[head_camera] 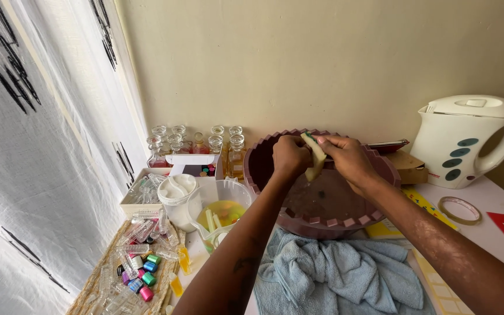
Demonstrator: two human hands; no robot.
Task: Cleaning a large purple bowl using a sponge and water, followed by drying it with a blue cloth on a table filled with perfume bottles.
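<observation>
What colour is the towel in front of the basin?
Light blue towel, seen in the head view, below the basin.

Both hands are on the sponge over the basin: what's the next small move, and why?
Probably lower the yellow sponge into the maroon basin and keep wringing. Left hand and right hand both grip it above the wet basin floor, so drips would land inside, not on the blue towel.

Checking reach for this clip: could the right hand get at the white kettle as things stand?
Probably yes, but not freely: the right hand is gripping a pale sponge over the maroon basin. The kettle stands on that side, with nothing between them.
</observation>
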